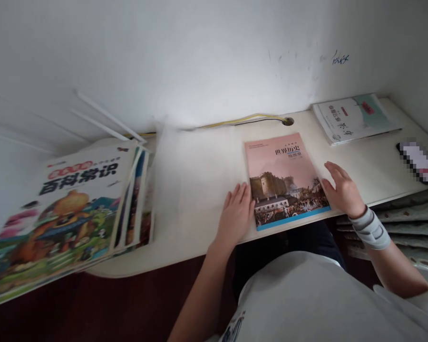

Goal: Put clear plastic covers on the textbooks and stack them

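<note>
A pink-covered book (283, 178) with a picture of a fortress lies flat on the white desk (199, 190), near its front edge. My left hand (237, 213) rests flat on the desk against the book's left edge, fingers stretched out. My right hand (340, 189) touches the book's right edge with its fingers spread; a grey band wraps that wrist. Neither hand holds anything.
A stack of colourful picture books (71, 213) overhangs the desk's left end. A white and teal booklet (356, 118) lies at the back right. A dark flat object (419, 160) sits at the right edge. A yellow cable (249, 118) runs along the wall into a hole.
</note>
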The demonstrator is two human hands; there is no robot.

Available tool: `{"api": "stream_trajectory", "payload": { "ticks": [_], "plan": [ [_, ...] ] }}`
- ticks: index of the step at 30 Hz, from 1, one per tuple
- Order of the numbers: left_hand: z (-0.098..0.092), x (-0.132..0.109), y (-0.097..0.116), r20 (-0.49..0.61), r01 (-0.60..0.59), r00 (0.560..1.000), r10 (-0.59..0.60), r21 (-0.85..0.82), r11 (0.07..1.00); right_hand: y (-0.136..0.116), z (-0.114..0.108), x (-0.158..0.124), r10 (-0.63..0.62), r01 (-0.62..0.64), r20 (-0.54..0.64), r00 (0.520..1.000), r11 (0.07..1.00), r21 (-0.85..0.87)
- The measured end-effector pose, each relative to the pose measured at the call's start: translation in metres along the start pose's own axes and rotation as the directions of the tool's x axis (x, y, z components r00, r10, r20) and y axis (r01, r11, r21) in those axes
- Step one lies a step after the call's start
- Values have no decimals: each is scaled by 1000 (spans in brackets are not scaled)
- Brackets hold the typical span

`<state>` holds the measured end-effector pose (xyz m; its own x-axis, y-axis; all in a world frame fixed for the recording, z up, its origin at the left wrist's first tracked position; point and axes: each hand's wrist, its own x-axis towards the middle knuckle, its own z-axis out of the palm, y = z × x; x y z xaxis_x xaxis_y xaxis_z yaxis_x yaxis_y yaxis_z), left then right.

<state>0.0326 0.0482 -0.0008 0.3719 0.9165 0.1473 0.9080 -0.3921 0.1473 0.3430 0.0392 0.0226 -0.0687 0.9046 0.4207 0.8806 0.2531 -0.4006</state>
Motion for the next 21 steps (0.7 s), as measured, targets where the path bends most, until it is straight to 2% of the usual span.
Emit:
{"api": "stream_trajectory", "payload": {
  "ticks": [2, 4, 5, 7, 8, 11, 15, 21],
  "plan": [
    [-3, -4, -5, 12, 35, 999, -36, 35, 999, -13, 2, 6, -104, 105, 51, 993, 994, -21],
    [-4, -6, -8, 35, 53, 998, -55, 58, 997, -36, 12, 17, -241, 247, 157, 958, 969, -19],
    [-3, -6, -9, 41, 60, 997, -63, 64, 996, -49, 21, 24, -317, 329, 220, 923, 944, -17],
    [-1, -5, -9, 34, 74, 997, -76, 70, 995, -77, 42, 41, -459, 487, 345, 818, 873, 8],
    [0, -5, -8, 26, 79, 996, -81, 72, 994, -89, 53, 49, -492, 528, 400, 773, 849, 25],
    [3, -4, -8, 20, 78, 997, -80, 74, 994, -112, 85, 67, -497, 569, 522, 693, 822, 27],
    [3, -6, -9, 17, 73, 997, -74, 61, 995, -108, 104, 70, -531, 609, 535, 657, 792, 38],
    [1, -6, -7, 8, 80, 997, -80, 55, 995, -95, 98, 67, -555, 628, 528, 643, 777, 52]
  ]
}}
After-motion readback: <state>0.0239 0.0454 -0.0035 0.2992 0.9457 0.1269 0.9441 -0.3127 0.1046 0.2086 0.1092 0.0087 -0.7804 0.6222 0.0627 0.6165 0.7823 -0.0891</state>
